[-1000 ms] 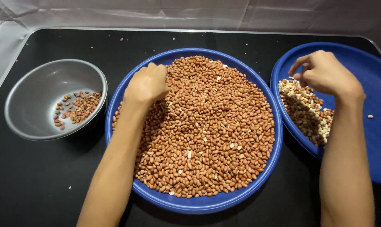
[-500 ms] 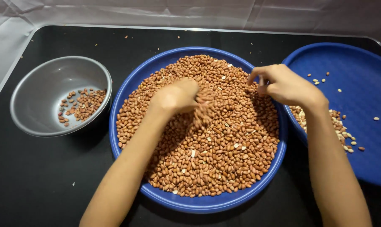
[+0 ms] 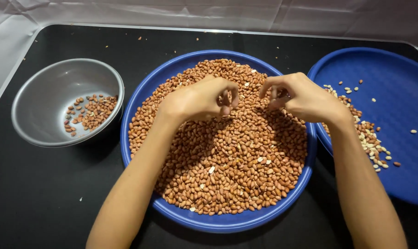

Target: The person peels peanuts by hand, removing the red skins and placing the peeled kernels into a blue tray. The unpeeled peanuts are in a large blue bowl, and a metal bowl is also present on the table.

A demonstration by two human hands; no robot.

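A wide blue plate (image 3: 218,223) in the middle holds a thick heap of red-brown peanuts (image 3: 236,175). Both my hands hover over the far half of the heap, close together. My left hand (image 3: 197,99) has its fingers curled in, the tips pinched together on peanuts. My right hand (image 3: 303,97) faces it, its fingertips likewise pinched on peanuts, near the plate's right rim. What lies inside each pinch is mostly hidden by the fingers.
A steel bowl (image 3: 47,92) at the left holds a few dark peanuts (image 3: 91,113). A second blue tray (image 3: 393,83) at the right carries a small strip of pale and skinned peanuts (image 3: 370,138). Everything stands on a black tabletop (image 3: 34,193) backed by white cloth (image 3: 172,11).
My right hand has come from the right tray back over the middle plate. My left hand has moved from the plate's left edge toward the centre, and both now meet over the heap.
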